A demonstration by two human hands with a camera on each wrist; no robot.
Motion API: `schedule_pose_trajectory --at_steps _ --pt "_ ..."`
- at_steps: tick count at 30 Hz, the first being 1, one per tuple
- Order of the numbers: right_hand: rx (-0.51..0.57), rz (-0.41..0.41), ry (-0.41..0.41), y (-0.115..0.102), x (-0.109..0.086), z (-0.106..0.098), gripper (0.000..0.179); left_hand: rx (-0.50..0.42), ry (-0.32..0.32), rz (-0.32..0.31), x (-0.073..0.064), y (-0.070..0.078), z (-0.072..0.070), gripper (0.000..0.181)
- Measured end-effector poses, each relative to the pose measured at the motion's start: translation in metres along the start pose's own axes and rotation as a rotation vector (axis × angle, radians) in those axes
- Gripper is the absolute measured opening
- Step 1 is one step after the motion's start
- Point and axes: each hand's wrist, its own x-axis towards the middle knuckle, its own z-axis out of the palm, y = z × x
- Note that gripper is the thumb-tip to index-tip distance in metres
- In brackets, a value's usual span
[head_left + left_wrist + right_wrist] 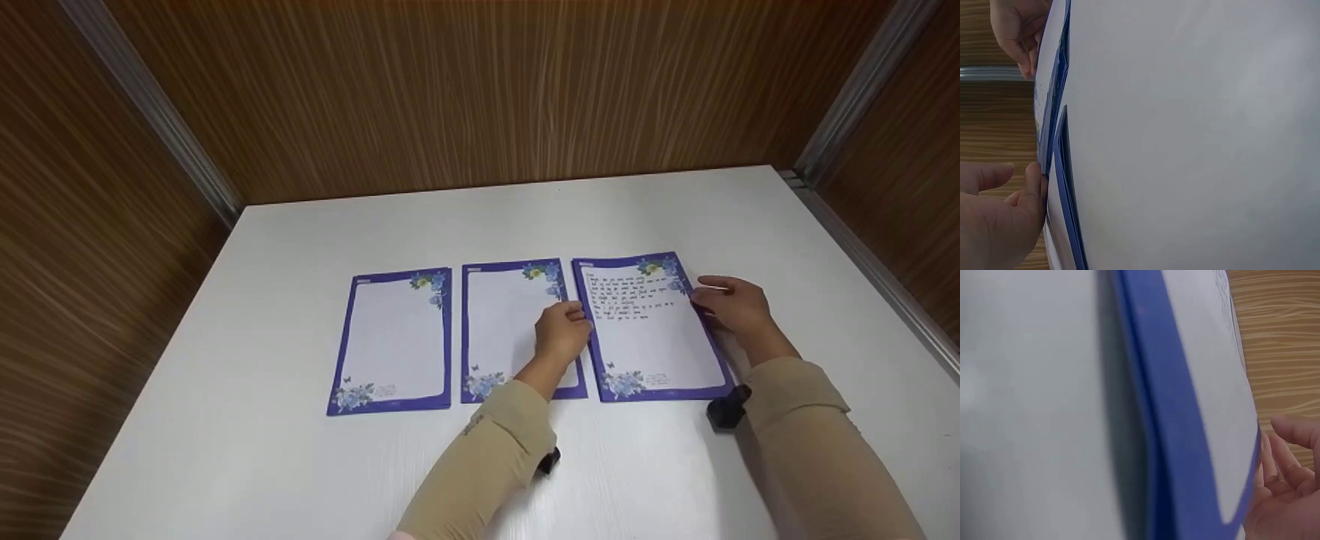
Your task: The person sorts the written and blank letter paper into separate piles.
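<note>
Three stacks of purple-bordered letter paper with blue flowers lie side by side. The right stack (645, 352) has handwritten lines on its upper half; the middle stack (499, 322) and left stack (397, 337) show blank writing areas. My left hand (562, 330) is over the middle stack's right border, its fingertips at the right stack's left edge. In the left wrist view its thumb (996, 175) stands apart from the fingers. My right hand (739, 307) touches the right stack's right edge, its fingers (1272, 464) loosely bent against the paper and its thumb raised off it.
The stacks lie on a white table (247, 315). Wood-grain panels (480, 97) rise behind it and at both sides, with metal strips in the corners. A black device (727, 409) sits at the right wrist, another (549, 460) at the left.
</note>
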Motion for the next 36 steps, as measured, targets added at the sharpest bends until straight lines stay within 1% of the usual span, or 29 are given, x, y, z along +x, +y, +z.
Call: schedule_pose_trajectory --at_steps 3,8,10,13,16,19,21,23,27,32,36 --pt "0.009 0.017 0.012 -0.001 -0.002 0.000 0.056 0.020 0.008 0.017 -0.001 0.000 -0.001 0.031" --pt "-0.003 0.034 0.051 -0.003 -0.003 0.001 0.055 0.010 0.019 0.026 -0.001 -0.001 -0.002 0.030" --pt "-0.001 0.039 0.070 -0.003 -0.003 0.002 0.056 -0.018 0.015 0.017 -0.001 -0.002 -0.003 0.030" --pt "0.023 0.044 0.105 -0.004 -0.002 0.005 0.057 -0.091 -0.001 0.003 -0.001 -0.003 -0.004 0.032" --pt "0.084 0.032 0.140 -0.007 -0.004 0.010 0.058 -0.162 -0.021 -0.003 0.000 -0.004 -0.007 0.036" --pt "0.156 -0.003 0.182 -0.011 -0.007 0.016 0.058 -0.183 -0.033 0.009 0.000 -0.005 -0.013 0.039" --pt "0.187 -0.031 0.211 -0.013 -0.009 0.021 0.057 -0.180 -0.037 0.009 0.000 -0.005 -0.019 0.042" --pt "0.197 -0.040 0.235 -0.016 -0.011 0.026 0.057 -0.178 -0.039 0.008 0.001 -0.006 -0.025 0.045" --pt "0.240 -0.036 0.256 -0.021 -0.015 0.038 0.056 -0.179 -0.038 0.001 0.004 -0.010 -0.041 0.049" --pt "0.286 -0.037 0.233 -0.025 -0.018 0.052 0.057 -0.156 -0.012 0.005 0.011 -0.018 -0.065 0.053" --pt "0.265 -0.063 0.189 -0.028 -0.021 0.061 0.059 -0.127 0.013 0.015 0.014 -0.024 -0.083 0.053"
